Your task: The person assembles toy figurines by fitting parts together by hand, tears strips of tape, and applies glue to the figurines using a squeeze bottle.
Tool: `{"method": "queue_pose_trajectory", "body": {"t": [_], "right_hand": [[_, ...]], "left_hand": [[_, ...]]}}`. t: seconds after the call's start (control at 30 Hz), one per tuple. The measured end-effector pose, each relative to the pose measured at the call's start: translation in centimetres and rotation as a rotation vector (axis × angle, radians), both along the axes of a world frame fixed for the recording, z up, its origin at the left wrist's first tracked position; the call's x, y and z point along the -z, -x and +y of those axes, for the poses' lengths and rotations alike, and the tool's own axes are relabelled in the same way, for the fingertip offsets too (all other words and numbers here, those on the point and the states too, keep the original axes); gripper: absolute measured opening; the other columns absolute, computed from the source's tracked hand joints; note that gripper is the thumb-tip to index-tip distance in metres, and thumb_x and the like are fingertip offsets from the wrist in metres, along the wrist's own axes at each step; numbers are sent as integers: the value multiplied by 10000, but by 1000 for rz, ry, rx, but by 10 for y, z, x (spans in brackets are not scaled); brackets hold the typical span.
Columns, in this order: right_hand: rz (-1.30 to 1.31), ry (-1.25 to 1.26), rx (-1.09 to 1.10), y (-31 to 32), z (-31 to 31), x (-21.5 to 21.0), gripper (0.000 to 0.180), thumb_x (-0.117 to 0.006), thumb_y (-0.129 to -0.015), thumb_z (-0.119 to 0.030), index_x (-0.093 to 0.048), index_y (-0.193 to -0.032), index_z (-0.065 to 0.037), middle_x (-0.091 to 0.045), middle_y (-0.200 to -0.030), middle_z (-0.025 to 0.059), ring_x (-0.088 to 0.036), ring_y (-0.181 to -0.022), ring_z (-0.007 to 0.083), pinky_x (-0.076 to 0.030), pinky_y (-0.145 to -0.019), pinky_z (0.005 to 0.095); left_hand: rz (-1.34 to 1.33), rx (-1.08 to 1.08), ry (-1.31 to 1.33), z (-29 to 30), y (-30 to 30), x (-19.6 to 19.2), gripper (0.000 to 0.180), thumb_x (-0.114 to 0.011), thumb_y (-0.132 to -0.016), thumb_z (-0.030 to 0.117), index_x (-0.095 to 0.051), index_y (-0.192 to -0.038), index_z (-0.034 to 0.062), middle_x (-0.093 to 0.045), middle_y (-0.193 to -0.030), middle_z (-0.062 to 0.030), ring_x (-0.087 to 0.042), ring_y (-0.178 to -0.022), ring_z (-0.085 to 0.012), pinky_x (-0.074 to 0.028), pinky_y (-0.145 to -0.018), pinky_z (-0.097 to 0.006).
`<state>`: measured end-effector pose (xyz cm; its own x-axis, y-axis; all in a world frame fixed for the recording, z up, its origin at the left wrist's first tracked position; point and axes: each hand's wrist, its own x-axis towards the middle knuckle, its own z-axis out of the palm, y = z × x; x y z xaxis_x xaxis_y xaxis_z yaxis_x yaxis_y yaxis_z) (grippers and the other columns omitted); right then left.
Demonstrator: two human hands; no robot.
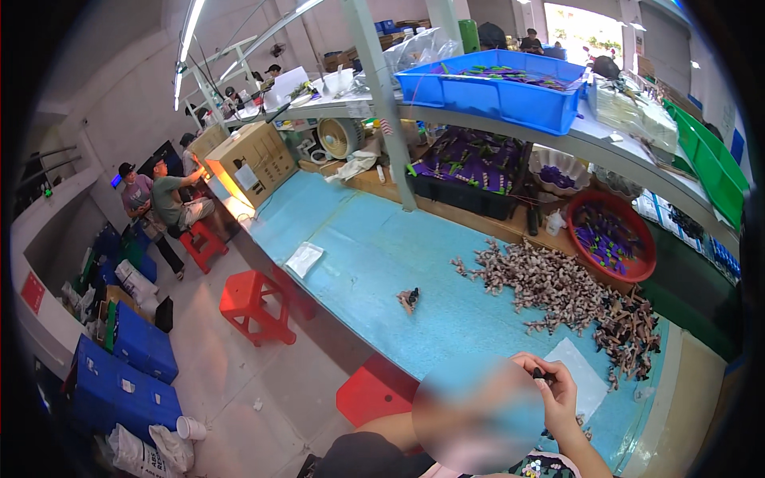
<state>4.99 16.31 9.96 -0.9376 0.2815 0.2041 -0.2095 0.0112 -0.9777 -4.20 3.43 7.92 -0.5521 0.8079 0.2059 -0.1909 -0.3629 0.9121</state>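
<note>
The person's right hand is raised near the lower edge of the view, its thumb and forefinger pinched narrowly on a small dark part, held close as if for fine work. The left hand sits just beside it but is blurred, so whether it is holding anything cannot be told. Both hands hover over the near edge of the blue-topped counter, within easy reach of a loose heap of small brownish pieces spread out to the right. One stray piece lies apart, farther out on the counter. A white sheet lies just beyond the right hand. Behind the heap, a round red basin holds purple and green items, and a dark tray under the shelf holds similar ones. A big blue bin on the shelf above holds green and purple pieces.
</note>
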Motion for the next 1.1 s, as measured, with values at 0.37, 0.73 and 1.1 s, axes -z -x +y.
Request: {"method": "queue_pose_trajectory", "body": {"t": [0.37, 0.73, 1.1], "right_hand": [[12, -13, -17, 0, -18, 10, 300, -637, -871, -119, -562, -1135, 4, -538, -977, 63, -521, -884, 132, -413, -785, 267], [-82, 20, 2, -8, -15, 10, 277, -628, -857, -62, -570, -1116, 20, -534, -960, 63, -517, -884, 136, -408, -791, 254], [-179, 175, -72, -26, -3, 26, 392, -617, -871, -63, -499, -1235, 20, -536, -1131, 104, -531, -1045, 184, -410, -911, 301]], "left_hand": [[-51, -92, -34, -19, -10, 4, 202, -662, -866, 124, -552, -996, 15, -531, -1087, -54, -500, -975, -125, -413, -899, -278], [-22, -27, 112, -20, -9, 14, 250, -668, -867, 145, -566, -1056, 15, -504, -1117, -69, -493, -1057, -153, -382, -958, -313], [131, -15, 247, -17, -12, 14, 233, -687, -838, 142, -579, -1011, 29, -547, -1134, -101, -525, -1072, -185, -425, -928, -333]]}}
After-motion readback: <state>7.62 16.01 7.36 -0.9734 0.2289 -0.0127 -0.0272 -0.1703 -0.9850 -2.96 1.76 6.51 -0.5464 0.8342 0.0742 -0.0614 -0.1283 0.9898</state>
